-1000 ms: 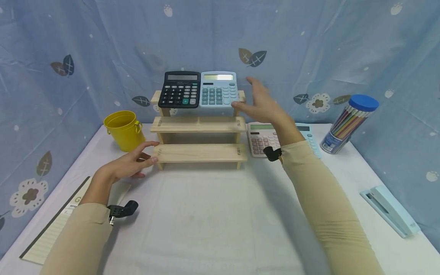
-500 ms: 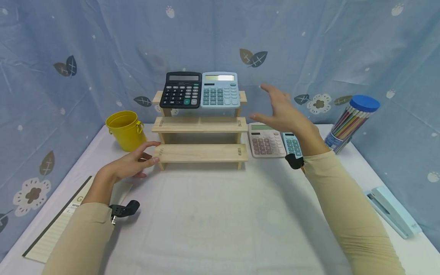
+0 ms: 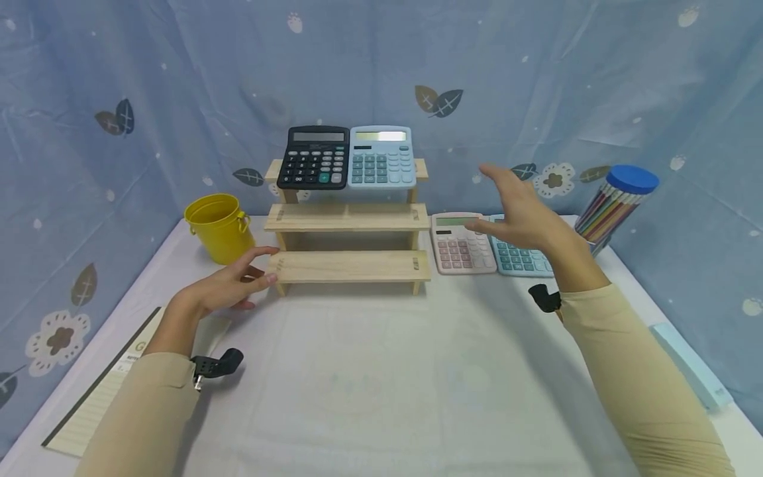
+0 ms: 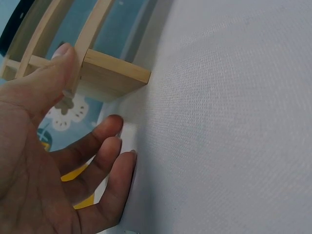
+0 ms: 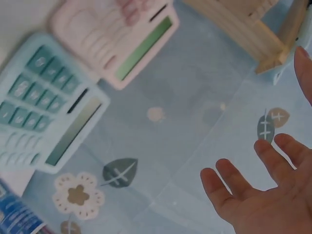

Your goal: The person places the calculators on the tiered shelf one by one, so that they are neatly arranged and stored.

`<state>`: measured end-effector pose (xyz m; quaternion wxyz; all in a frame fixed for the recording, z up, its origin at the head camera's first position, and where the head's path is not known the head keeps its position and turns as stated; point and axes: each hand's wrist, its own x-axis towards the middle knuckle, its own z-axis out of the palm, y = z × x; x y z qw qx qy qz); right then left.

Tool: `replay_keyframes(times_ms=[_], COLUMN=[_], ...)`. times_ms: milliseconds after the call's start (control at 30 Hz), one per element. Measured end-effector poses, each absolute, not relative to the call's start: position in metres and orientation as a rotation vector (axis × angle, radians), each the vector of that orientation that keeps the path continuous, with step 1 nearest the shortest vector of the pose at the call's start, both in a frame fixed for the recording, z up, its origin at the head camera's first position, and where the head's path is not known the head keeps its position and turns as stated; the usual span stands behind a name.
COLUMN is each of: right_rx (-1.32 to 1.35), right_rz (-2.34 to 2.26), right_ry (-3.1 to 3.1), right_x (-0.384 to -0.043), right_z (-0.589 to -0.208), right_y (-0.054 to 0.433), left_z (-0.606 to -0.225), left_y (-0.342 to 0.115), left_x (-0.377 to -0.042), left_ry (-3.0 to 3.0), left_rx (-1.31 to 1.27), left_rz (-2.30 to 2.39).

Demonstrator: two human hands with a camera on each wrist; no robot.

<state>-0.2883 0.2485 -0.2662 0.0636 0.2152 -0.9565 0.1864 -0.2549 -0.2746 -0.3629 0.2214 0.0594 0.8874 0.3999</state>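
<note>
A three-step wooden stand [image 3: 352, 266] holds a black calculator [image 3: 314, 159] and a light blue calculator [image 3: 381, 158] side by side on its top step. My left hand [image 3: 223, 288] pinches the left end of the bottom step with thumb and index finger; in the left wrist view its other fingers [image 4: 114, 180] are bent, off the wood. My right hand [image 3: 524, 212] is in the air with fingers spread, holding nothing. Below it on the table lie a pink calculator [image 3: 461, 255] and another blue calculator [image 3: 518, 260], partly overlapped by the hand in the head view.
A yellow bucket [image 3: 219, 232] stands left of the stand. By the left forearm lies a notepad [image 3: 107, 391]. At the right are a clear tub of pencils [image 3: 610, 212] with a blue lid and a light blue stapler [image 3: 694, 371], partly behind the sleeve. A patterned curtain [image 3: 357, 59] hangs behind.
My right hand has drawn away from the light blue calculator on the top step, moving right and down toward me. The left hand stays on the stand's bottom step.
</note>
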Motion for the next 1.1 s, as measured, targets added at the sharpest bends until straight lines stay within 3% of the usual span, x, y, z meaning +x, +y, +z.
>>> replay_keyframes(times_ms=[1100], right_rx=[0.450], right_rz=[0.497], right_ry=[-3.042], right_x=[-0.307], right_z=[-0.327], right_y=[0.309], left_z=[-0.363], left_y=[-0.274], left_x=[-0.254], left_ry=[2.447], left_rx=[0.174], left_rz=[1.113])
